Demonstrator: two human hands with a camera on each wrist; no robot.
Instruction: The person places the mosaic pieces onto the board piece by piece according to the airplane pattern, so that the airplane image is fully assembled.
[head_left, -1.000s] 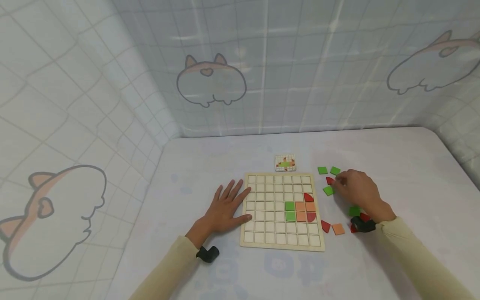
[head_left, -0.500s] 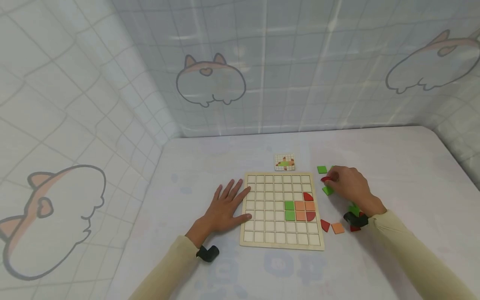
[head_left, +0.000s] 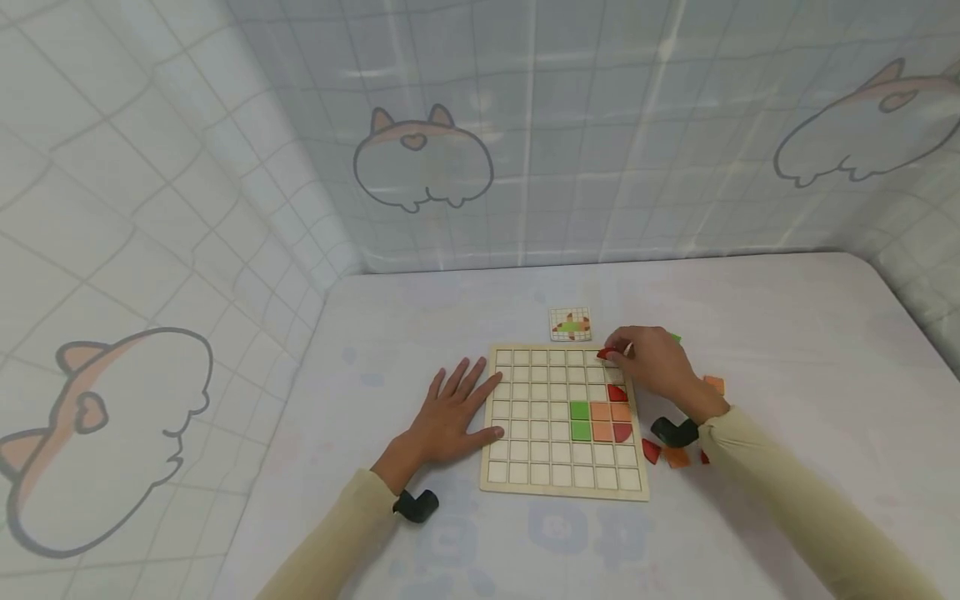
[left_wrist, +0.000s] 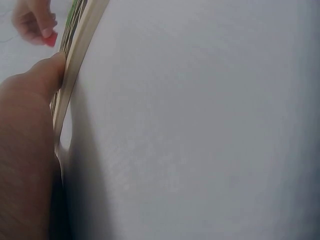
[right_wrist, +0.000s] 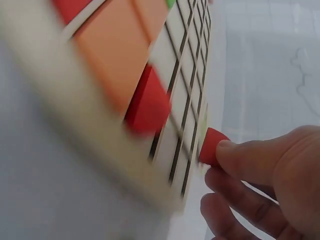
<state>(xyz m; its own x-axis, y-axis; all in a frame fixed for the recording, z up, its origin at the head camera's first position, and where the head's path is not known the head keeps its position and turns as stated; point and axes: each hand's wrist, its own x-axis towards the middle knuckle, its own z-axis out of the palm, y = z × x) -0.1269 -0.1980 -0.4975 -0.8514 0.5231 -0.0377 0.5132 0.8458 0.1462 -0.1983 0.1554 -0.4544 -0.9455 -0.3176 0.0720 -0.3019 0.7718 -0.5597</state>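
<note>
Between thumb and fingers my right hand (head_left: 656, 360) pinches a red quarter-circle tile (right_wrist: 210, 146), held over the upper right corner of the wooden grid board (head_left: 525, 465). The left hand (head_left: 447, 417) lies with spread fingers at the board's left edge, its thumb and index fingertip on the rim. Set in the board's right side are green squares (head_left: 581, 430), orange squares (head_left: 602, 430) and two red quarter-circle tiles, one above (head_left: 617, 392) and one below (head_left: 622, 432) the orange.
A small pattern card (head_left: 570, 325) lies behind the board. To its right are a loose red tile (head_left: 651, 451), an orange square (head_left: 677, 457) and another orange tile (head_left: 714, 384). My right hand and wrist cover other loose tiles there.
My right hand has picked up the red quarter-circle tile from among the loose tiles and carried it left over the board. The left hand has stayed put.
</note>
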